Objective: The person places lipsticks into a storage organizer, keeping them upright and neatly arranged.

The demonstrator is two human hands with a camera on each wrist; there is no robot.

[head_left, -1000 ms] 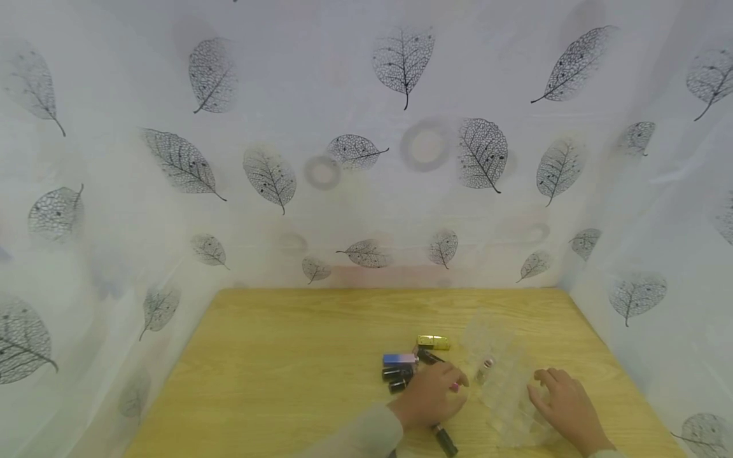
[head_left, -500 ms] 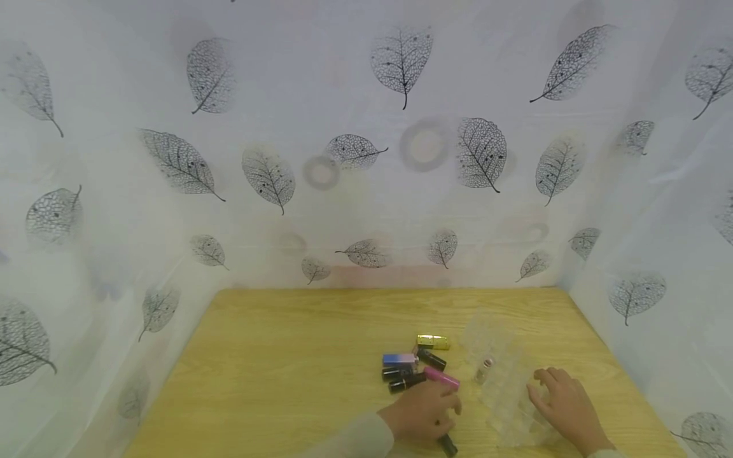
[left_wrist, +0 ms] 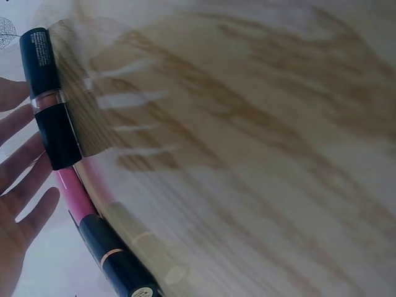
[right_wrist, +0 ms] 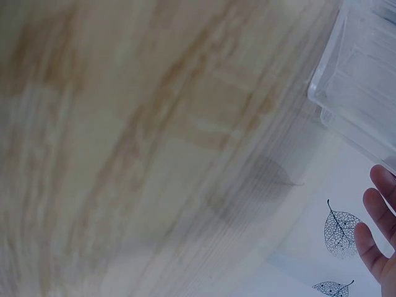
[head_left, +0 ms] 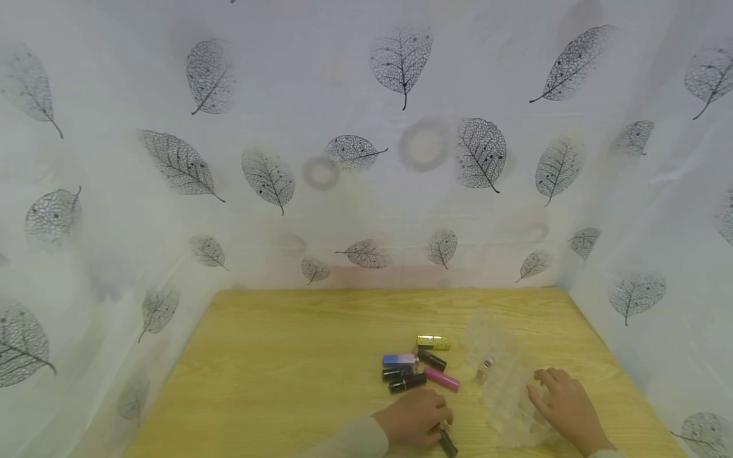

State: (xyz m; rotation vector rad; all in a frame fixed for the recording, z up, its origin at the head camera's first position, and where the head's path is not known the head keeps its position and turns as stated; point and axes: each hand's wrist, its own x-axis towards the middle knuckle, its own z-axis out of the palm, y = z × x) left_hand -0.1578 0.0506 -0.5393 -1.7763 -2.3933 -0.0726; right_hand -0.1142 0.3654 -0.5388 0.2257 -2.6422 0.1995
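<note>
In the head view my left hand is low over the table, its fingertips at a dark lipstick tube. The left wrist view shows its fingers spread beside a dark lipstick with a clear middle band; whether they touch it is unclear. A pink tube and black lipsticks lie just beyond that hand. My right hand rests with relaxed fingers at the right side of a clear plastic organizer. One small clear tube with a reddish top is at the organizer's left side.
A blue-and-pink tube, another black tube and a gold lipstick lie behind the pink one. Leaf-patterned white sheeting walls in the wooden table at the back and both sides.
My left hand has drawn back from the pink tube toward the near dark lipstick, uncovering the pink and black tubes. My right hand and the organizer have stayed put.
</note>
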